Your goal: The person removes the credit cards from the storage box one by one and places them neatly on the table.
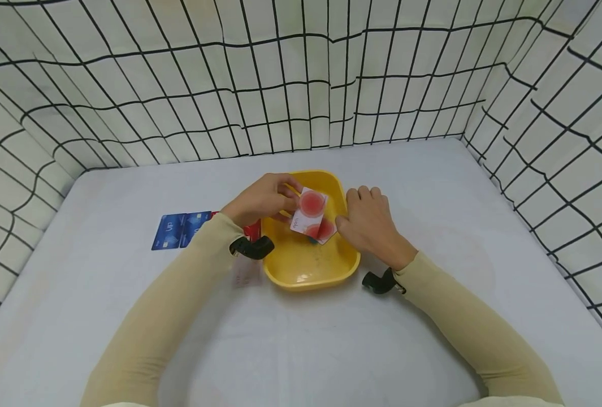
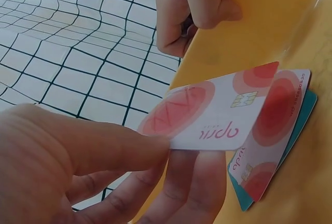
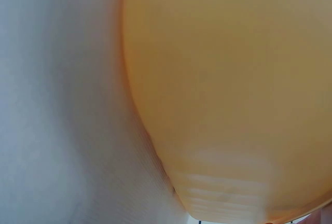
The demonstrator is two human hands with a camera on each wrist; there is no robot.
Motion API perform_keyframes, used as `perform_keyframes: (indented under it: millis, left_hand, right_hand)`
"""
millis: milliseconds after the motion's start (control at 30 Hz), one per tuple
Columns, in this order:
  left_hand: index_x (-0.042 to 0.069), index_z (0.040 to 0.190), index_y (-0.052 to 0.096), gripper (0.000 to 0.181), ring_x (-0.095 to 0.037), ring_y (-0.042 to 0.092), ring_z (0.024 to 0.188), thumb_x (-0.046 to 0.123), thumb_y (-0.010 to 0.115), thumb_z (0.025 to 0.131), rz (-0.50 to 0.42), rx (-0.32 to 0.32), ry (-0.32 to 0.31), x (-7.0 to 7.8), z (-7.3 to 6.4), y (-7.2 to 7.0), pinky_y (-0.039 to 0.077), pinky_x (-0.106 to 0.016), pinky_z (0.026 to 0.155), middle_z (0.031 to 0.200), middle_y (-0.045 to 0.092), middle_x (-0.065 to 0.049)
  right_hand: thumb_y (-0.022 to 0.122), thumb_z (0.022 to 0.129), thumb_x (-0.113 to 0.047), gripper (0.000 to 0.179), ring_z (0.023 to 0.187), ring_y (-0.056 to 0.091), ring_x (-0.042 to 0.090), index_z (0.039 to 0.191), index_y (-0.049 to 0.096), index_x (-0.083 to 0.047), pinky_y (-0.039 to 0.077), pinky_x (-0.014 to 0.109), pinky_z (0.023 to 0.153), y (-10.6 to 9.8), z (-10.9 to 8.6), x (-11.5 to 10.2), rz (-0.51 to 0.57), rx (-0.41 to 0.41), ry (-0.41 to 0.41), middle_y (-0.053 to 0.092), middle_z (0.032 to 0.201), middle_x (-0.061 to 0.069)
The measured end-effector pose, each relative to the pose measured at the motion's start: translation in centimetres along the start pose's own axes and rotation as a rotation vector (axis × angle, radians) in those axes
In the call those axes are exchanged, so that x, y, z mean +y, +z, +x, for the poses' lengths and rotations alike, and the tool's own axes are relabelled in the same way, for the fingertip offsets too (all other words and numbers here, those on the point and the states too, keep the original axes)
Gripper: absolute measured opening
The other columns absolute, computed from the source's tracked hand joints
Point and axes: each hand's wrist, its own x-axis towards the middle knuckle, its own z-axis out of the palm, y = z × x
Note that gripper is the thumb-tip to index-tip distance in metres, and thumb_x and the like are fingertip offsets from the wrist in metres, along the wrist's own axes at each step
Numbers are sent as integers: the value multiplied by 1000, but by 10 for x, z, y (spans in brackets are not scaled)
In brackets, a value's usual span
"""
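My left hand (image 1: 267, 199) pinches a white card with red-pink circles (image 1: 311, 204) by its edge, over a yellow basin (image 1: 306, 274). In the left wrist view, thumb and fingers hold this card (image 2: 218, 115), whose chip faces up. Beneath it in the basin lies a similar card (image 2: 275, 112), fanned over a teal card (image 2: 301, 112). My right hand (image 1: 372, 226) grips the basin's right rim with fingers curled over it. Mostly yellow basin wall (image 3: 223, 79) fills the right wrist view.
Two blue cards (image 1: 168, 232) lie side by side left of the basin. A red card (image 1: 252, 230) and a pale pinkish item (image 1: 248, 272) are partly hidden by the left arm. Black grid netting (image 1: 280, 85) over white walls borders the white table (image 1: 290, 350).
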Motion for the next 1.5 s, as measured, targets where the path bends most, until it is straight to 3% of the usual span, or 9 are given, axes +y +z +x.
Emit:
perform_keyframes:
  millis: [533, 967, 1500]
  left_hand:
    - [9, 133, 54, 37, -31, 71, 108, 8, 65, 98, -111, 17, 15, -3, -16, 3, 64, -46, 90, 126, 61, -15]
    - [12, 132, 55, 36, -31, 72, 111, 13, 66, 98, -128, 37, 29, -10, -26, 4, 63, -48, 91, 128, 62, -14]
    - [13, 133, 53, 37, -31, 69, 111, 14, 67, 98, -176, 96, 27, -26, -41, -3, 65, -40, 86, 132, 61, -13]
  right_hand:
    - [47, 91, -24, 21, 89, 40, 31, 94, 50, -4, 30, 40, 78, -1, 0, -1, -1, -7, 4, 45, 87, 12]
    - [46, 92, -24, 22, 89, 39, 32, 95, 50, -3, 29, 40, 77, -1, 0, -1, 8, -11, 6, 45, 88, 13]
    - [47, 89, -22, 19, 86, 39, 31, 92, 50, -3, 28, 39, 75, 1, 0, 0, 4, 3, 3, 45, 85, 11]
